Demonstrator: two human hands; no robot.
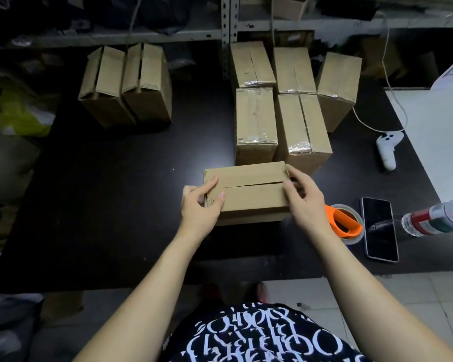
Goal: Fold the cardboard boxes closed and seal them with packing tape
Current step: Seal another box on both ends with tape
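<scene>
Here, a person at a black counter (110, 210) holds a cardboard box (249, 197) by its two ends, near the counter's front edge. The left hand (200, 205) grips the left end, with the thumb laid on the top flaps and the fingers curled round the side. The right hand (305, 202) grips the right end the same way, its thumb on the near flap. The two top flaps lie folded flat and meet in a seam that runs from left to right.

Just behind the box stand five taped boxes (255, 118) in two rows, with shiny tape along their tops. Further left and well apart, two untaped boxes (124, 82) stand side by side, their seams gaping.

Just right of the right hand lies a roll of packing tape (347, 220) on an orange holder. Beside it are a dark phone (379, 228) and a plastic bottle (434, 218). A white corded handheld device (387, 148) rests further back on the counter.
</scene>
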